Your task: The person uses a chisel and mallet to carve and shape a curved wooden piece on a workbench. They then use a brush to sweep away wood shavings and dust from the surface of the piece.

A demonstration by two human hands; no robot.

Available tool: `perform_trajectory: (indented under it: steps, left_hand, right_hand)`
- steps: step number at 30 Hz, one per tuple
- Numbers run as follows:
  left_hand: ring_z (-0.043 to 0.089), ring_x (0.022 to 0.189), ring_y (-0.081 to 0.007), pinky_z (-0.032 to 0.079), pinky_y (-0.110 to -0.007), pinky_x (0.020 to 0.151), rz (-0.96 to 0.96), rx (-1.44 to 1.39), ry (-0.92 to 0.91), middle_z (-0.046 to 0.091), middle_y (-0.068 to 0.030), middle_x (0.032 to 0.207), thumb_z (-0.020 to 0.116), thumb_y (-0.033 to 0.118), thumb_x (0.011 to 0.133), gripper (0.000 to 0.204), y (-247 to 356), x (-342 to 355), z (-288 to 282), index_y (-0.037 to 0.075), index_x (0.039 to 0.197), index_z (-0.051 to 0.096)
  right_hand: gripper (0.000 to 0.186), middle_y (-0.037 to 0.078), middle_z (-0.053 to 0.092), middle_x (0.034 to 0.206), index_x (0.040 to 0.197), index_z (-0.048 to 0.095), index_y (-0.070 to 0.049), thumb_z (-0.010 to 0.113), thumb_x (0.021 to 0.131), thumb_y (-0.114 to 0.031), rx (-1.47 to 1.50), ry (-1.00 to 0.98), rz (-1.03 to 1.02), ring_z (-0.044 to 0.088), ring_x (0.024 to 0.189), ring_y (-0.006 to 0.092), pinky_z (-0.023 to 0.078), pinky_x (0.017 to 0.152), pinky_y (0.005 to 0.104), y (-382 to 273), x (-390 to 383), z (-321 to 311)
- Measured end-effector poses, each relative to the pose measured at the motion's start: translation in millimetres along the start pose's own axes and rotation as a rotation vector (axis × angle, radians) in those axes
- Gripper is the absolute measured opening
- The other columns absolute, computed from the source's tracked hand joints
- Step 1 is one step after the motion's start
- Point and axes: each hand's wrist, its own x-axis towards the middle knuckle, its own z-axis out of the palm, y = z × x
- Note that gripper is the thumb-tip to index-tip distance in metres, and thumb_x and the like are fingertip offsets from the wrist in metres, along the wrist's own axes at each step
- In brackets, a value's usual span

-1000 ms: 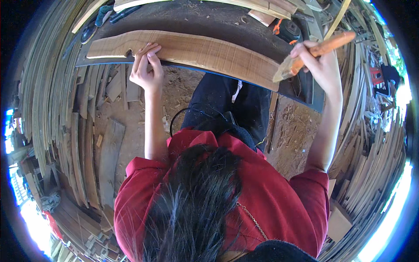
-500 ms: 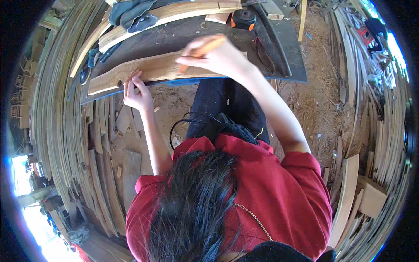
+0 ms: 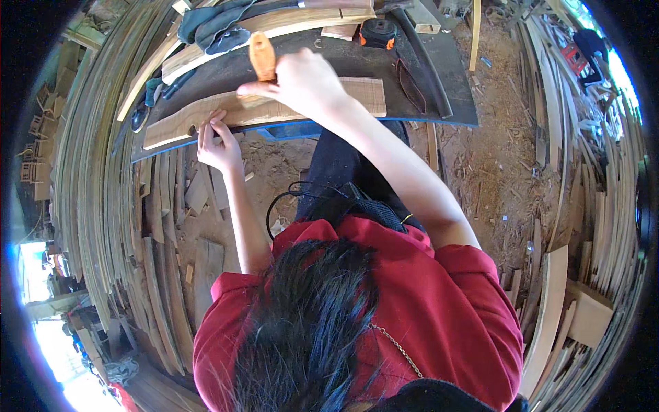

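A curved wooden board (image 3: 343,103) lies along the near edge of a dark worktable (image 3: 295,56). My left hand (image 3: 220,144) is closed on the board's near edge by a small dark notch, towards its left end. Held in my right hand (image 3: 307,82) is a paintbrush (image 3: 261,56) with an orange wooden handle pointing up and away. Its pale bristles meet the board's face around the middle and are partly hidden by my fingers.
Dark gloves (image 3: 214,27) rest on another curved plank (image 3: 295,24) at the table's far side. A tape measure (image 3: 378,33), a dark bar (image 3: 424,65) and a dark leaf-shaped piece (image 3: 410,86) sit to the right. Long boards (image 3: 89,172) stack along the left; wood scraps litter the floor.
My right hand has swept the paintbrush leftward along the board, and the handle now stands more upright. The left hand keeps its place on the board's edge.
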Motion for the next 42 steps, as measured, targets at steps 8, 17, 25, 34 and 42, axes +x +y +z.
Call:
perform_trajectory:
  steps: [8, 17, 25, 34, 42]
  left_hand:
    - [0.067, 0.075, -0.0189, 0.052, -0.029, 0.065, 0.013, -0.026, 0.007, 0.07, -0.0029, 0.086, 0.052, 0.008, 0.088, 0.02, -2, -3, -6, 0.008, 0.084, 0.072]
    - [0.068, 0.083, -0.0212, 0.053, -0.031, 0.072, -0.061, -0.087, -0.012, 0.07, -0.0067, 0.088, 0.056, 0.009, 0.085, 0.016, 3, -1, -5, 0.009, 0.085, 0.072]
    - [0.067, 0.088, -0.0205, 0.051, -0.029, 0.079, -0.084, -0.064, -0.076, 0.07, -0.0054, 0.089, 0.055, 0.009, 0.086, 0.016, -1, -4, -13, 0.008, 0.088, 0.072]
    - [0.067, 0.092, -0.0204, 0.049, -0.033, 0.086, 0.018, -0.118, -0.003, 0.071, -0.0066, 0.09, 0.056, 0.002, 0.084, 0.017, 5, -17, -8, 0.003, 0.087, 0.072]
    - [0.067, 0.092, -0.0212, 0.05, -0.032, 0.084, 0.013, -0.116, -0.046, 0.071, -0.0077, 0.09, 0.056, 0.001, 0.083, 0.016, 12, -15, -15, 0.003, 0.087, 0.072]
  right_hand:
    - [0.075, 0.009, 0.048, 0.039, 0.044, 0.048, -0.004, 0.047, 0.079, -0.07, -0.335, 0.048, -0.119, 0.059, 0.042, 0.0266, 0.049, 0.04, 0.0353, 48, -55, -30]
    - [0.032, 0.008, 0.067, 0.073, 0.091, 0.069, -0.01, 0.065, 0.082, -0.041, -0.271, 0.113, -0.064, 0.065, 0.057, 0.0267, 0.052, 0.052, 0.0356, 2, -62, 26]
    - [0.025, 0.01, 0.068, 0.087, 0.094, 0.068, -0.004, 0.069, 0.082, -0.026, 0.186, 0.221, -0.017, 0.067, 0.075, 0.0228, 0.053, 0.066, 0.0312, -8, -70, 11]
    - [0.018, 0.014, 0.066, 0.088, 0.093, 0.065, -0.003, 0.068, 0.079, -0.015, 0.307, 0.269, 0.169, 0.067, 0.075, 0.0286, 0.053, 0.066, 0.0348, 7, -79, -9]
    - [0.017, 0.011, 0.065, 0.081, 0.087, 0.066, -0.006, 0.067, 0.082, -0.022, 0.252, 0.261, 0.09, 0.065, 0.067, 0.0268, 0.052, 0.059, 0.035, 5, -73, 5]
